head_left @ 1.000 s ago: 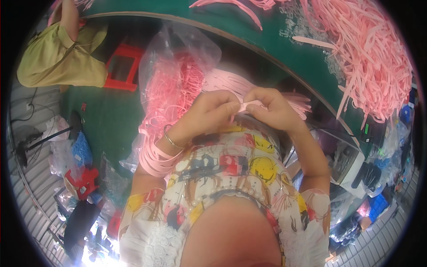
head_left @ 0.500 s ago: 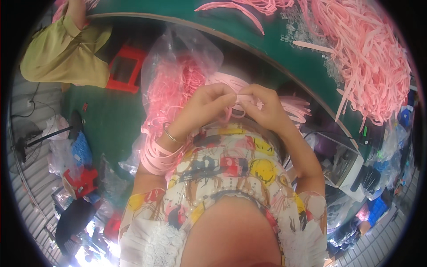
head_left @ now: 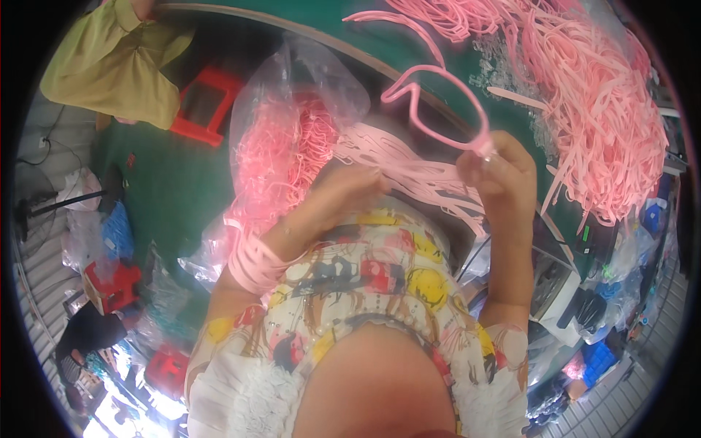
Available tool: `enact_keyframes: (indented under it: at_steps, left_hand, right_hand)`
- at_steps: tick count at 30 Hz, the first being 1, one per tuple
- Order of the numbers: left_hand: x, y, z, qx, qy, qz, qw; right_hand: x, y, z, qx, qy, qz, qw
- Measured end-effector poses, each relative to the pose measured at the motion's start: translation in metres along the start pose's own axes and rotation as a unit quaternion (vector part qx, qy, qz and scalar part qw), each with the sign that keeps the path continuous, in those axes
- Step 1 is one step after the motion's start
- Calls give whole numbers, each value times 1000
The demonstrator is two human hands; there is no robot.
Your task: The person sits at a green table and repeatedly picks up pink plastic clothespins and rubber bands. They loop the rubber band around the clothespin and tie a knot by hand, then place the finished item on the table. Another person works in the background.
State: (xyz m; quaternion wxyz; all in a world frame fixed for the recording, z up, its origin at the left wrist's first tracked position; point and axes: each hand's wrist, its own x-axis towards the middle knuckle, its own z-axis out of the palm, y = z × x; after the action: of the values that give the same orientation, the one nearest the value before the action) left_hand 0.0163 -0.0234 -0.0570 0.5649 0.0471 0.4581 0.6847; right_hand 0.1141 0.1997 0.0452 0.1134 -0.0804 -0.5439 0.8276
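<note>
My right hand (head_left: pixel 500 171) is raised on the right, its fingers pinching a looped pink strap (head_left: pixel 438 135) near a small shiny clear piece at its end. The loop stands up from the fingers toward the table edge. Over my lap, my left hand (head_left: pixel 350 188) is beside a bundle of flat pink straps (head_left: pixel 401 171); its fingers are blurred, and I see no strap plainly held in them. Several pink strap loops (head_left: pixel 252 259) hang round my left forearm. Past that hand, a clear plastic bag (head_left: pixel 270 139) holds many thin pink strips.
A green table (head_left: pixel 460 66) curves across the far side, bearing a large pink strap heap (head_left: pixel 599 124) and scattered clear pieces (head_left: pixel 504 73). A red stool (head_left: pixel 208 106) stands beside another person's olive-green clothing (head_left: pixel 109 80). At the right is a white box-like unit (head_left: pixel 558 299).
My hands were together over the lap and have parted. The right hand has moved right and up with the looped pink strap; the left has stayed near the lap straps.
</note>
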Motion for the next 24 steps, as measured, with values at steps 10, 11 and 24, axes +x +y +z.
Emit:
enact_keyframes:
  at_steps: [10, 11, 24]
  left_hand:
    - [63, -35, -40, -516, -43, 135, 845]
    - [62, -31, -45, -533, -35, 145, 833]
    - [29, 46, 36, -195, -37, 141, 970]
  right_hand:
    - [-47, -31, -27, 31, 57, -119, 991]
    - [-51, -31, -40, 28, 58, -120, 991]
    - [-57, 58, -61, 39, -42, 73, 996]
